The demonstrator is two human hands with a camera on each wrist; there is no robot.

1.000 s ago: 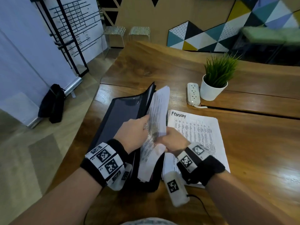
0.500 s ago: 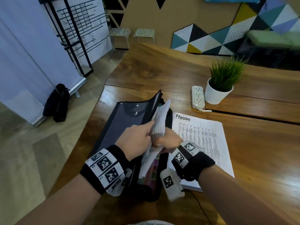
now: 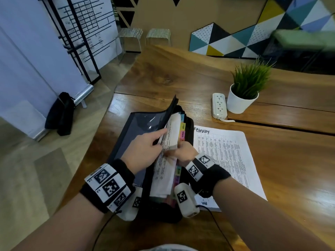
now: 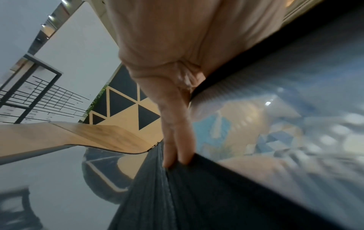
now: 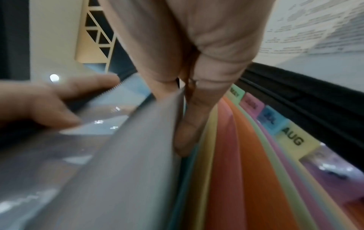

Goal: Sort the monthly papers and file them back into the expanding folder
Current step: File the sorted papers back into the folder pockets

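Observation:
A black expanding folder [image 3: 126,142] lies open on the wooden table, its front flap [image 4: 256,124] raised. My left hand [image 3: 159,136] presses that flap back with straight fingers [image 4: 177,140], whose tips reach the pleated side [image 4: 167,194]. My right hand [image 3: 178,151] pinches a printed sheaf of papers [image 3: 165,171] that stands partly sunk in the front pocket. In the right wrist view my thumb and fingers [image 5: 189,124] clamp the papers [image 5: 126,155] beside coloured dividers with month tabs such as AUG [image 5: 293,138]. FEB and MAR tabs [image 3: 183,131] show behind. A stack headed February [image 3: 224,153] lies right of the folder.
A white power strip [image 3: 219,105] and a potted plant [image 3: 241,102] stand beyond the February stack. The table's left edge [image 3: 101,127] runs close to the folder, with floor and a black bag [image 3: 61,113] below. Thin cables trail from my wrists.
The sheaf has gone down deeper into the folder's front pocket, and my right hand went down with it. The month tabs now show past the paper. My left hand still keeps the flap back.

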